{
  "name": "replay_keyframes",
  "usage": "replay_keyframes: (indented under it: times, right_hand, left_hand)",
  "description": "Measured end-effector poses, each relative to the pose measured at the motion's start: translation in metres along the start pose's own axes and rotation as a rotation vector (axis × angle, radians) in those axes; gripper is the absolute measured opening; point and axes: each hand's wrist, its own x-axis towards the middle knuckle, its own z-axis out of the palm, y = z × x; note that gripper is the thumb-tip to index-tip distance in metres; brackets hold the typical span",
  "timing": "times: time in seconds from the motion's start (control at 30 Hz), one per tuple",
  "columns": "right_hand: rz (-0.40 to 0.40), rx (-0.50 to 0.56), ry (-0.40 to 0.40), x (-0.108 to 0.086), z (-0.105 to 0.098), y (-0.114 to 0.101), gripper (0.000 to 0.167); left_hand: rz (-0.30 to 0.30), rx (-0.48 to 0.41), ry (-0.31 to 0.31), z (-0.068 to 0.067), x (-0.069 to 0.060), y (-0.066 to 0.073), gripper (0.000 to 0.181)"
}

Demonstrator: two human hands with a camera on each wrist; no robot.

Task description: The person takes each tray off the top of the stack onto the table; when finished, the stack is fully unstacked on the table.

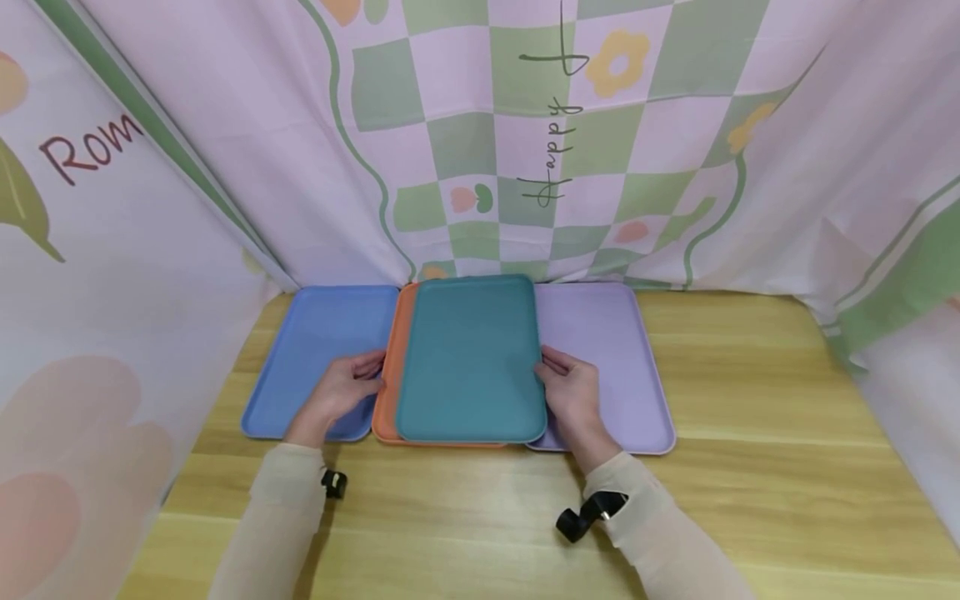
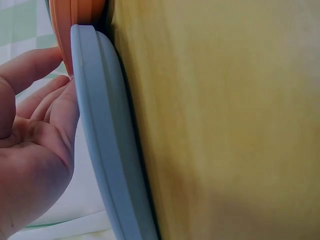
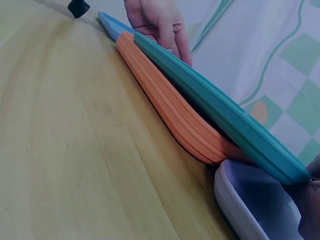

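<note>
A teal tray [image 1: 472, 367] lies over an orange tray [image 1: 387, 400], shifted right so that only the orange tray's left strip and lower edge show from above. The right hand [image 1: 572, 390] grips the teal tray's right rim, above the purple tray [image 1: 618, 367]. In the right wrist view the teal tray [image 3: 225, 112] is tilted, with a gap between it and the orange tray [image 3: 170, 110]. The left hand [image 1: 343, 387] holds the orange tray's left rim, thumb and fingertips at the edge, over the blue tray [image 1: 322, 342].
The trays stand in a row along the back of a wooden table [image 1: 750, 433]. Behind them hangs a checked, printed curtain [image 1: 525, 142], and another printed cloth [image 1: 112, 292] borders the left side. Black straps with small devices are on both wrists.
</note>
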Motion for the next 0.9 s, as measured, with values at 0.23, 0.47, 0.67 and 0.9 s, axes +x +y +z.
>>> replay_keyframes:
  times: [0.23,0.47,0.67,0.9]
  right_hand:
    - [0.002,0.053,0.061,0.001,-0.008,0.004,0.039]
    - [-0.008,0.074,0.111,0.001,-0.017,0.007,0.037]
    - [-0.021,0.09,0.144,0.001,-0.024,0.007,0.037]
    - [-0.014,0.119,0.162,0.0,-0.031,0.004,0.037]
  left_hand:
    - [-0.021,0.038,0.0,0.001,-0.001,0.004,0.059]
    - [-0.025,0.047,0.003,0.001,-0.001,0.006,0.059]
    - [-0.037,0.059,0.004,0.0,-0.002,0.006,0.059]
    - [-0.037,0.059,-0.003,-0.001,-0.002,0.005,0.059]
